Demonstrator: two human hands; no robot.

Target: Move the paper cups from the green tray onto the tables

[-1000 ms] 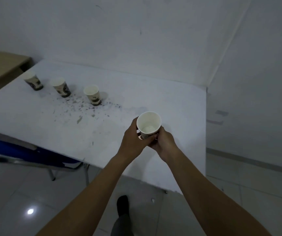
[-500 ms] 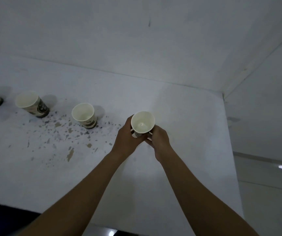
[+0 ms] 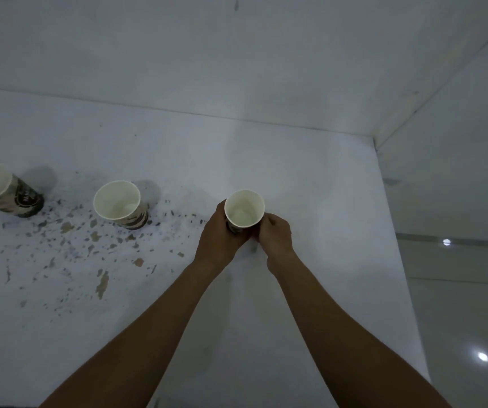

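Note:
A white paper cup point(image 3: 244, 208) with a dark printed wall stands upright and empty over the white table point(image 3: 310, 201), held from both sides. My left hand point(image 3: 222, 234) wraps its left wall and my right hand point(image 3: 276, 234) grips its right wall low down. I cannot tell whether its base touches the table. To its left, a second cup point(image 3: 119, 203) stands on the table. A third cup point(image 3: 4, 189) stands at the left edge of the view. The green tray is out of view.
The table's paint is chipped in a speckled patch point(image 3: 89, 240) in front of the standing cups. Its right edge point(image 3: 395, 245) drops to a glossy tiled floor point(image 3: 466, 304). White walls close the back and right side.
The view has moved in over the table. Both hands carried the cup forward and lower, in line with the row of cups; the leftmost cup seen earlier has left the view.

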